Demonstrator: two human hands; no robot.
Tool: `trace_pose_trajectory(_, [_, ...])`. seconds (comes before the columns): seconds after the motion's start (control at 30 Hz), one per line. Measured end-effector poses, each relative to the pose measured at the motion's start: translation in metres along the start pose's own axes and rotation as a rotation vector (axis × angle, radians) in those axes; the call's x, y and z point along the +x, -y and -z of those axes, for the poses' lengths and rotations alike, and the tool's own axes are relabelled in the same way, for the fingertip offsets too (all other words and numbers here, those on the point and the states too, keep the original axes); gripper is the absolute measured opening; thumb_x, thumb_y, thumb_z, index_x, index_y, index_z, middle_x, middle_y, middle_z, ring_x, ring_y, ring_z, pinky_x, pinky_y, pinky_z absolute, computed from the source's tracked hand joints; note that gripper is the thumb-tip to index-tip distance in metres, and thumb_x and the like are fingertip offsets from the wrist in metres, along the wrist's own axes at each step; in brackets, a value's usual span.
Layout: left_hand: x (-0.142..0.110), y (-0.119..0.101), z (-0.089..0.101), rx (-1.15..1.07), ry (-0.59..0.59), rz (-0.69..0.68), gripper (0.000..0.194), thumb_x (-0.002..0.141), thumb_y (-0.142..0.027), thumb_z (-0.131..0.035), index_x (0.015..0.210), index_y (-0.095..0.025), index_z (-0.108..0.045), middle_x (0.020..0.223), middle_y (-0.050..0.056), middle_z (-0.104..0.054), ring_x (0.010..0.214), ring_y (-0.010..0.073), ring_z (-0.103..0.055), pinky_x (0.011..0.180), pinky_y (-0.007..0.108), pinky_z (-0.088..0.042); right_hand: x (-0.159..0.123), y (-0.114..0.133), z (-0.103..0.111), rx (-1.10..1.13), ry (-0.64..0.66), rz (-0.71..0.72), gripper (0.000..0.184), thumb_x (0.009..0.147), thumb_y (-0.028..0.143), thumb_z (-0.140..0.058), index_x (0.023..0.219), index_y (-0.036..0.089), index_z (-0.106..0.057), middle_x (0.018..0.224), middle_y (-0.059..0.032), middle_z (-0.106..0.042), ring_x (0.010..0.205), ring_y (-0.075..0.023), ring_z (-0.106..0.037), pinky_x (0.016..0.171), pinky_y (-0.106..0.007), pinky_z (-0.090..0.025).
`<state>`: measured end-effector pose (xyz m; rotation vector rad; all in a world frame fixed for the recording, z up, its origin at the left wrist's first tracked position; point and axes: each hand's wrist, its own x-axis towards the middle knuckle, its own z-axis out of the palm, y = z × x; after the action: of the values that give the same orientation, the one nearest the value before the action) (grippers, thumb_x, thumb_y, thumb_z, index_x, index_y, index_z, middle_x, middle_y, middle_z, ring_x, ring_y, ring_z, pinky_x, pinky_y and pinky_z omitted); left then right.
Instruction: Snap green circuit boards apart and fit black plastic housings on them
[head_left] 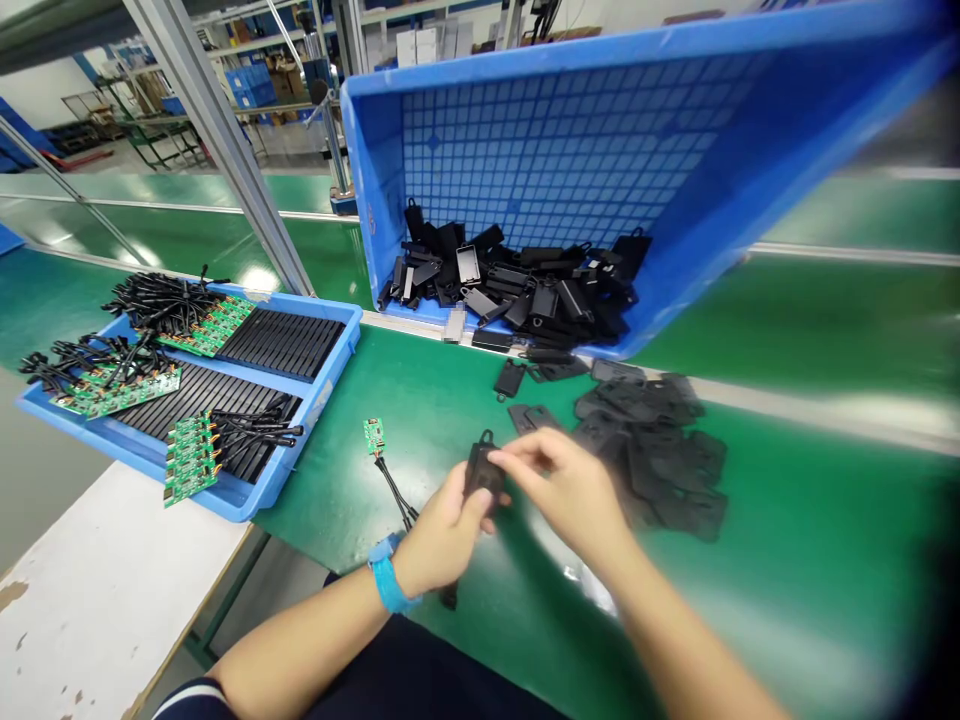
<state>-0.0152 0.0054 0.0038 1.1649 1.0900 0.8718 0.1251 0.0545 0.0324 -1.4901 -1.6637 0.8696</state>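
Observation:
My left hand is closed round a black plastic case with a small loop at its top end. The fingertips of my right hand are pinched together at the upper right of this case; whether anything small is between them is hidden. Left of the hands, a green circuit board with black cables lies on the green work surface, its cables running under my left forearm. To the right of my right hand rests a blurred heap of flat black plates.
A tilted blue crate full of black cases stands behind the hands. At the left, a blue tray holds rows of black parts and several cabled circuit boards. A metal post rises behind that tray.

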Motion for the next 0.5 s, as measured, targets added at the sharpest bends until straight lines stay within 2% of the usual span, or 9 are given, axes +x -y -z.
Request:
trace_pose_trajectory(0.07, [0.000,-0.001,-0.001,0.009,0.006,-0.037,0.036,0.089,-0.032,-0.031,0.123,-0.019,-0.036,0.091,0.006,-0.057,0.059,0.0062,-0.048,0.056,0.020,-0.041,-0.005,-0.006,-0.001,0.203,0.030,-0.119,0.023,0.066,0.038,-0.066,0.075,0.018,-0.058,0.066,-0.0012,-0.058,0.057,-0.0134,-0.053,0.054,-0.025,-0.043])
trace_pose_trajectory(0.17, [0.001,-0.001,-0.003,0.023,0.067,-0.040,0.046,0.089,-0.034,-0.029,0.133,-0.021,-0.022,0.082,0.005,-0.058,0.050,0.0056,-0.050,0.046,0.018,-0.041,-0.014,-0.014,-0.003,0.577,0.259,-0.264,0.034,0.071,0.040,-0.062,0.094,0.016,-0.058,0.065,-0.0003,-0.057,0.058,-0.0130,-0.053,0.054,-0.024,-0.042])
trace_pose_trajectory(0.23, [0.000,0.002,-0.005,0.031,0.093,-0.010,0.052,0.089,-0.036,-0.028,0.136,-0.023,-0.012,0.079,0.005,-0.058,0.045,0.0070,-0.053,0.039,0.017,-0.041,-0.019,-0.015,-0.007,0.733,0.363,-0.316,0.032,0.075,0.040,-0.058,0.093,0.014,-0.061,0.057,0.0013,-0.054,0.052,-0.0112,-0.049,0.049,-0.023,-0.040])
trace_pose_trajectory(0.3, [-0.002,0.006,-0.008,0.050,0.081,0.004,0.053,0.088,-0.039,-0.027,0.136,-0.024,-0.010,0.077,0.004,-0.059,0.043,0.0091,-0.056,0.036,0.018,-0.042,-0.023,-0.015,-0.013,0.800,0.327,-0.344,0.029,0.075,0.040,-0.058,0.086,0.013,-0.064,0.053,0.0014,-0.053,0.046,-0.0098,-0.046,0.046,-0.023,-0.038])
trace_pose_trajectory(0.4, [-0.003,0.008,-0.015,0.111,0.085,0.035,0.053,0.088,-0.043,-0.024,0.136,-0.024,-0.012,0.069,0.001,-0.058,0.041,0.0108,-0.057,0.035,0.020,-0.043,-0.029,-0.017,-0.013,0.788,0.162,-0.369,0.030,0.072,0.042,-0.061,0.078,0.013,-0.066,0.059,-0.0021,-0.060,0.049,-0.0120,-0.050,0.051,-0.025,-0.042])
trace_pose_trajectory(0.5, [0.016,0.000,-0.014,0.360,0.242,0.016,0.051,0.087,-0.044,-0.026,0.134,-0.023,-0.024,0.060,-0.001,-0.060,0.047,0.0127,-0.059,0.045,0.023,-0.047,-0.037,-0.034,0.014,0.605,-0.030,-0.395,0.034,0.064,0.047,-0.067,0.074,0.015,-0.068,0.069,-0.0047,-0.065,0.063,-0.0178,-0.058,0.060,-0.028,-0.046])
